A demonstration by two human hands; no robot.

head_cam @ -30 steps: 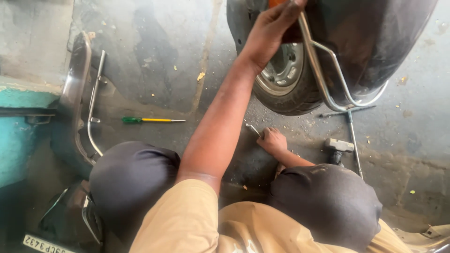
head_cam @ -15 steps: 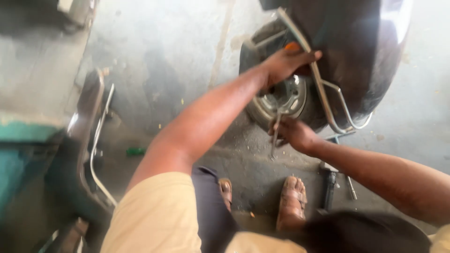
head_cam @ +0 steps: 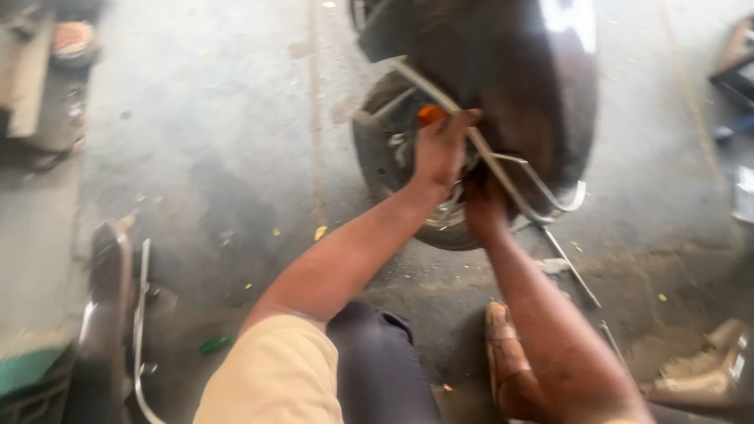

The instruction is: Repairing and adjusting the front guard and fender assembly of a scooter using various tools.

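Landmark: small black rubber scooter wheel with grey metal hub (head_cam: pixel 393 169), standing upright on the grey concrete floor (head_cam: pixel 236 118).

Left hand (head_cam: pixel 441 148): reached out across the face of the wheel, fingers curled shut around a bent chrome metal guard tube (head_cam: pixel 503 169) that runs slantwise down over the wheel from upper left to lower right. A small orange part (head_cam: pixel 430 114) shows just above the knuckles, touching the hand; whether it is a tool handle or a reflector cannot be told.

Right hand (head_cam: pixel 483 210): just below the left hand, at the lower right edge of the wheel, pressed in against the tube and the hub. Fingers are hidden behind the tube and blurred; cannot tell whether it grips anything.

Glossy dark scooter body panel (head_cam: pixel 542 86): directly above and right of the wheel, overhanging it. The chrome tube ends in a loop just right of the wheel's lower edge.

Other items, relative to the wheel:
- Thin metal rod (head_cam: pixel 577 275) lying on the floor, lower right, near.
- Sandalled foot (head_cam: pixel 503 353) below, near.
- Green-handled tool (head_cam: pixel 214 344) on the floor, lower left, well apart.
- Loose chrome-trimmed dark part (head_cam: pixel 110 314), far lower left.

Frame motion-blurred; fine detail unreliable.
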